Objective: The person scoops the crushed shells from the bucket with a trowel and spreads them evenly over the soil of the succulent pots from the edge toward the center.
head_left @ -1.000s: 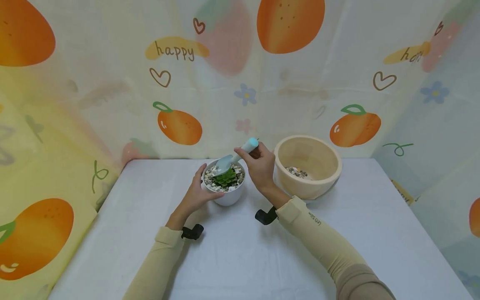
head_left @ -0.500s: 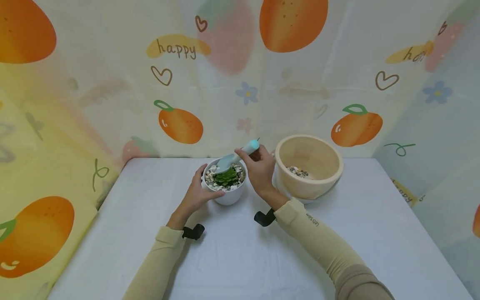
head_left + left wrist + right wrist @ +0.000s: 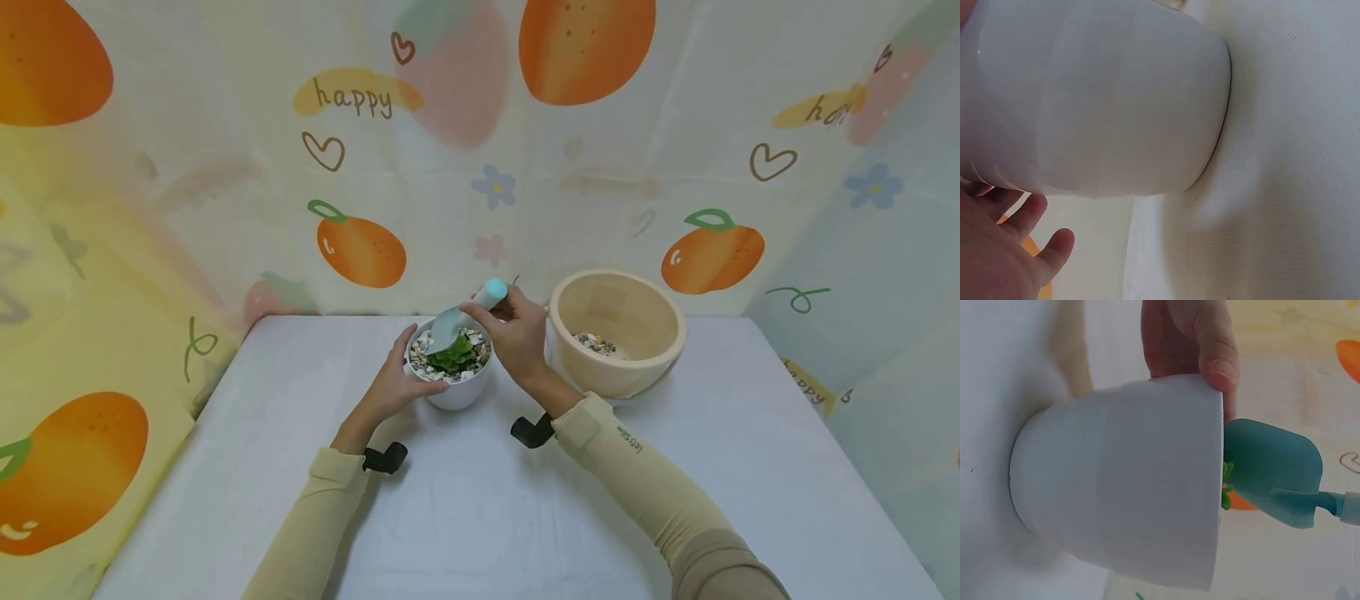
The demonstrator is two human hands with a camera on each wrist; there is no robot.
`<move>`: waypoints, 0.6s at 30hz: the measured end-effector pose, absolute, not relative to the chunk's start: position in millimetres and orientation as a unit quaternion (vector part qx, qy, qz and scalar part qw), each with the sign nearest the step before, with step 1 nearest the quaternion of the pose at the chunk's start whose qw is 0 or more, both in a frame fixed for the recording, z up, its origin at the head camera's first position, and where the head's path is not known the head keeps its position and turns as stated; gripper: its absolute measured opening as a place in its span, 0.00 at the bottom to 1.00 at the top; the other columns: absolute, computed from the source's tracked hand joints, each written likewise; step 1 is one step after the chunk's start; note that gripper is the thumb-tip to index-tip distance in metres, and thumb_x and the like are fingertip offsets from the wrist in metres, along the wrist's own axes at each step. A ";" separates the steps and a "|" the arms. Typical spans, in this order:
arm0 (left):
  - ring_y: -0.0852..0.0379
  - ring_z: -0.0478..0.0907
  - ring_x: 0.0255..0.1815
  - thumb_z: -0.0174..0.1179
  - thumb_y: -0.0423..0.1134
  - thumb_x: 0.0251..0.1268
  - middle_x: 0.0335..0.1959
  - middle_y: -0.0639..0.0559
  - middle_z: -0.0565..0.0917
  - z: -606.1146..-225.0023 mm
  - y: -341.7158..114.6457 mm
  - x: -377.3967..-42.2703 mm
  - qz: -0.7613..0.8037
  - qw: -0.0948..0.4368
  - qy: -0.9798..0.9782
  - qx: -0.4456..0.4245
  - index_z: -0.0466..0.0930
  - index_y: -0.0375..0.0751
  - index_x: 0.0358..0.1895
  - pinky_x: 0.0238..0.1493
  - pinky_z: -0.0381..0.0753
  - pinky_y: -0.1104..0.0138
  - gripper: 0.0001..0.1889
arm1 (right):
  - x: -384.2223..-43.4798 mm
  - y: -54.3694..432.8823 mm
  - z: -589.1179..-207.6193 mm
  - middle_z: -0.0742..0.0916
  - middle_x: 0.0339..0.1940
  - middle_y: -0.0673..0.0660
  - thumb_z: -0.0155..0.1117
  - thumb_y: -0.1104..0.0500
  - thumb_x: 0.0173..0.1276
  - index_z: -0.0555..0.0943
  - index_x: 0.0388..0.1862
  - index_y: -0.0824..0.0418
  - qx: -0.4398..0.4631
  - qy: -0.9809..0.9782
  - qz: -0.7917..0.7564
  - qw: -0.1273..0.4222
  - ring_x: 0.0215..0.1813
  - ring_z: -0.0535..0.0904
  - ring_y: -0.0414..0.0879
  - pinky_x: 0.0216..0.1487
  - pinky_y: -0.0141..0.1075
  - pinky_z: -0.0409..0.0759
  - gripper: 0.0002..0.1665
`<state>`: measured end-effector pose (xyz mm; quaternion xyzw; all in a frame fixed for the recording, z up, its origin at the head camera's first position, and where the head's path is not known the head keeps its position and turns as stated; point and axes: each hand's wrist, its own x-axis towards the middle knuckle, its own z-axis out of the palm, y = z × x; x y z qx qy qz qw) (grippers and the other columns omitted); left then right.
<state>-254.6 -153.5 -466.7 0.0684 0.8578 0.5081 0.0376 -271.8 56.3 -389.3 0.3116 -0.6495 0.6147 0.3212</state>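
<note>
A white pot stands on the table, holding a green succulent ringed by pale pebbles. My left hand grips the pot's left side, thumb across the front near the rim. In the right wrist view the left thumb lies at the rim. My right hand pinches the pale handle of a small teal trowel. Its blade tilts down over the pot's back left, and the tip is hidden behind the rim in the right wrist view. The pot's wall fills much of the left wrist view.
Close to my right hand stands a large beige pot, with a small heap of pebbles at its bottom. A white cloth covers the table. Behind hangs a fruit-print curtain.
My right hand and the trowel have shifted slightly left, and the handle's end now sits further left. The left hand and the white pot look almost unmoved.
</note>
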 end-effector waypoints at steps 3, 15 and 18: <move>0.38 0.45 0.80 0.75 0.49 0.47 0.79 0.40 0.48 -467.4 -154.6 -254.7 0.507 0.032 0.858 0.072 0.39 0.49 0.79 0.75 0.49 0.39 0.61 | -271.4 55.7 -387.2 0.88 0.33 0.70 0.73 0.72 0.54 0.80 0.38 0.76 0.307 -0.655 0.611 0.322 0.35 0.87 0.60 0.38 0.39 0.86 0.13; 0.40 0.47 0.79 0.75 0.48 0.48 0.80 0.42 0.49 -472.2 -153.6 -255.6 0.522 0.029 0.850 0.067 0.39 0.50 0.79 0.75 0.50 0.40 0.60 | -270.7 58.0 -381.6 0.88 0.34 0.69 0.72 0.69 0.57 0.80 0.39 0.75 0.319 -0.641 0.631 0.297 0.38 0.87 0.59 0.43 0.36 0.86 0.13; 0.39 0.48 0.79 0.75 0.48 0.48 0.79 0.41 0.49 -471.2 -153.7 -254.9 0.523 0.028 0.849 0.068 0.39 0.51 0.79 0.75 0.50 0.40 0.60 | -270.9 58.4 -381.8 0.87 0.34 0.71 0.71 0.68 0.58 0.80 0.39 0.75 0.320 -0.633 0.640 0.296 0.39 0.87 0.61 0.44 0.36 0.86 0.13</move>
